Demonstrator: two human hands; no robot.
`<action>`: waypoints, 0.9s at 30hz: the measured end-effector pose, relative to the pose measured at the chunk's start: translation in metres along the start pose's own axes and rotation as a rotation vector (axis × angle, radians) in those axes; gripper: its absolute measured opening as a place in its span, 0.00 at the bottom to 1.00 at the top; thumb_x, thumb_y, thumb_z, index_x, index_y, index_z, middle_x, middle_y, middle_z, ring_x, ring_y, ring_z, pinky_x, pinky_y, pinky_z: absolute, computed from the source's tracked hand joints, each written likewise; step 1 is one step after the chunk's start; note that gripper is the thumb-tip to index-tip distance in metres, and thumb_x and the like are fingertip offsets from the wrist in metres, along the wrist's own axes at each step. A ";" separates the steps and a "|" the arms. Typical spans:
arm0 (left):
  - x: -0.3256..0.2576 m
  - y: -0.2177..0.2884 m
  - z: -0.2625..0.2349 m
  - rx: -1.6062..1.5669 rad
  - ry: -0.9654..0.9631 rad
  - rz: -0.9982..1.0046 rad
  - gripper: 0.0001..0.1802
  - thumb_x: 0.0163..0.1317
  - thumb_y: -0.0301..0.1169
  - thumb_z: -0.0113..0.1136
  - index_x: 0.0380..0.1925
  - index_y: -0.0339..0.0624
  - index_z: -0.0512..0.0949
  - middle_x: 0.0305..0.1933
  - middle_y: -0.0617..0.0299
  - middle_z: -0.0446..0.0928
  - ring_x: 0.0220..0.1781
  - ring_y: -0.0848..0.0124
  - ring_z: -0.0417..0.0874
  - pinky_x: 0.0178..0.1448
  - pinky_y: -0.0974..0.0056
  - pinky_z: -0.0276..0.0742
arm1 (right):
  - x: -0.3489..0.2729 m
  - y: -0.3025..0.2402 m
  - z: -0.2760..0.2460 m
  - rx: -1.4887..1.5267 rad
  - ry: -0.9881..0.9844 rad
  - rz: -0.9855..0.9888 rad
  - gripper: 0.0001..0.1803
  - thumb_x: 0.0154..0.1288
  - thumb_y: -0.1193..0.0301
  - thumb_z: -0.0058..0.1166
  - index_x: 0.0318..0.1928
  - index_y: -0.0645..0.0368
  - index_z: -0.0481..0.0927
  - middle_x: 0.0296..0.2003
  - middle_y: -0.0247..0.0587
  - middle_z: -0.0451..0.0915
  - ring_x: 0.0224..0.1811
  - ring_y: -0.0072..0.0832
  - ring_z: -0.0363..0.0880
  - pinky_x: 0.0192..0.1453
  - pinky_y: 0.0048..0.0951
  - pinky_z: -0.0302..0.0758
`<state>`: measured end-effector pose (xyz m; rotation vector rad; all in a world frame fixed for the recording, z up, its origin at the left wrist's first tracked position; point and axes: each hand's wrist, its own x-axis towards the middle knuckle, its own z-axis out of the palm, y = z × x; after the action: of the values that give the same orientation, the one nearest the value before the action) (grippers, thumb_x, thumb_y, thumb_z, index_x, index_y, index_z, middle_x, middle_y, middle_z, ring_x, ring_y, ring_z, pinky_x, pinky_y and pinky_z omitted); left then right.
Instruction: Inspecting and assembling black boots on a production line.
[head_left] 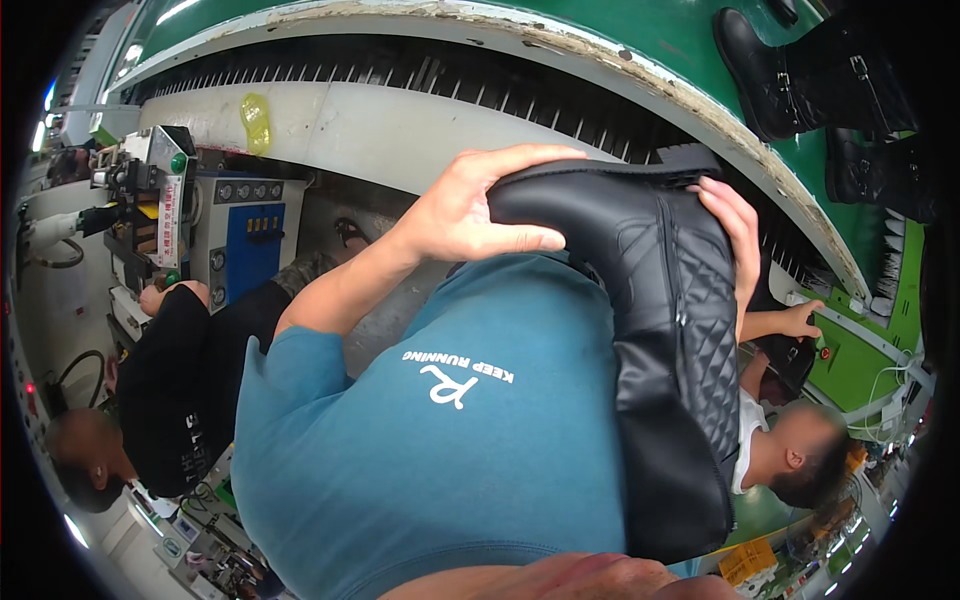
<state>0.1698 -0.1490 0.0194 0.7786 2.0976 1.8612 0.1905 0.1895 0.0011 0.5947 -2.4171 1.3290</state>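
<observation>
A tall black boot (650, 260) with a quilted panel and a side zipper lies on its side against my chest. Its toe points left, and its shaft hangs down toward the lower edge of the view. My left hand (475, 210) is closed round the toe, thumb on the upper and fingers along the sole edge. At the heel end, the fingers of my right hand (735, 230) wrap round the back of the boot; its palm and thumb are hidden behind it.
Ahead runs a conveyor (380, 110) with a row of metal pins below a green bench with a worn rim. Black buckled boots (800, 80) stand at the far right. Co-workers are on both sides, the left one by a machine with gauges (250, 240).
</observation>
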 end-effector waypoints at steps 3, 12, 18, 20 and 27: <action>-0.006 0.006 -0.008 -0.287 0.000 -0.060 0.57 0.54 0.40 0.88 0.80 0.31 0.67 0.81 0.42 0.73 0.81 0.56 0.77 0.84 0.54 0.70 | 0.004 0.024 0.007 0.178 -0.125 0.088 0.28 0.69 0.70 0.68 0.67 0.66 0.83 0.68 0.52 0.80 0.73 0.41 0.79 0.80 0.37 0.71; 0.023 0.042 -0.026 -0.454 -0.068 0.578 0.59 0.36 0.41 0.97 0.69 0.26 0.77 0.66 0.34 0.82 0.73 0.41 0.82 0.85 0.34 0.66 | -0.038 0.030 0.060 1.008 -0.160 0.514 0.62 0.60 0.29 0.72 0.78 0.64 0.70 0.68 0.43 0.81 0.74 0.37 0.77 0.80 0.45 0.72; 0.041 0.071 -0.002 -0.567 0.161 0.489 0.33 0.48 0.26 0.91 0.52 0.27 0.82 0.49 0.38 0.91 0.57 0.45 0.94 0.74 0.34 0.81 | 0.028 -0.023 0.063 0.919 -0.085 0.933 0.43 0.87 0.33 0.37 0.69 0.62 0.80 0.59 0.48 0.87 0.57 0.28 0.86 0.60 0.36 0.84; 0.039 0.076 0.001 -0.410 0.150 0.499 0.32 0.49 0.25 0.90 0.52 0.28 0.82 0.48 0.38 0.91 0.56 0.46 0.94 0.73 0.35 0.82 | 0.035 -0.028 0.044 0.424 -0.215 0.805 0.41 0.89 0.37 0.38 0.72 0.61 0.79 0.57 0.47 0.87 0.63 0.29 0.82 0.71 0.37 0.76; 0.039 0.093 0.024 -0.194 0.162 0.513 0.38 0.56 0.45 0.89 0.55 0.34 0.78 0.49 0.39 0.90 0.57 0.42 0.93 0.73 0.30 0.81 | 0.037 -0.151 -0.003 0.050 0.173 -0.158 0.35 0.53 0.58 0.84 0.60 0.61 0.90 0.52 0.43 0.83 0.48 0.37 0.83 0.50 0.37 0.83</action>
<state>0.1712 -0.1037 0.1126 1.2414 1.8840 2.4158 0.2342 0.1118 0.1281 0.6406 -2.1584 1.3204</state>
